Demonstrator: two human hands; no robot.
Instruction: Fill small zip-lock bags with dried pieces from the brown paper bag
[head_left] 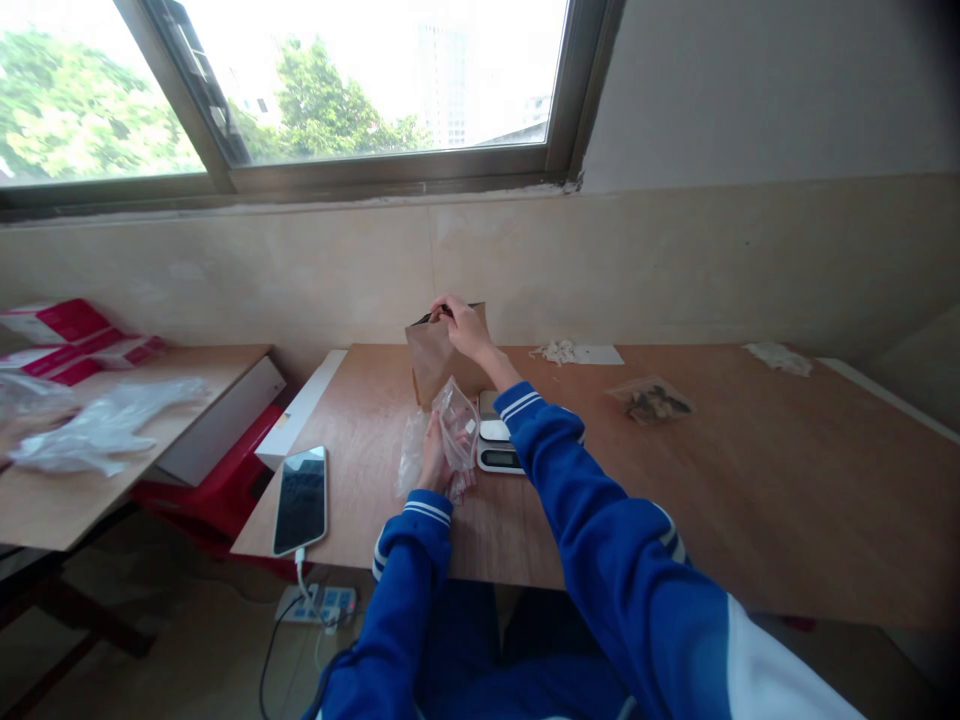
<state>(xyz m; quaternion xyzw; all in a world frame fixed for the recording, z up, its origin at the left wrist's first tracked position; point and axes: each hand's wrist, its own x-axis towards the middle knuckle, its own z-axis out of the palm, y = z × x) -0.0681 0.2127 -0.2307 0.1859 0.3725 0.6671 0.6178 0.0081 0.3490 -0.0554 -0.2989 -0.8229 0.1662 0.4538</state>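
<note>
My left hand [433, 452] is closed around a clear zip bag [459, 420] with its mouth turned up, low over the table. Small pale pieces seem to lie inside it, too blurred to name. Just beyond stands a brown paper bag [435, 362], upright and open at the top. At its mouth is my right hand [466, 328], fingers curled together over the opening; whatever they pinch is hidden. A white digital scale [498, 460] sits right of the zip bag, partly covered by my right sleeve. More clear plastic [409, 455] lies left of my left hand.
A phone [301, 500] on a charging cable lies at the table's left edge. To the right are a clear bag with dark, dried pieces [651, 402], white scraps [559, 351] and crumpled plastic [778, 357]. Plastic bags [112, 420] cover part of the left table. A power strip [319, 604] is below.
</note>
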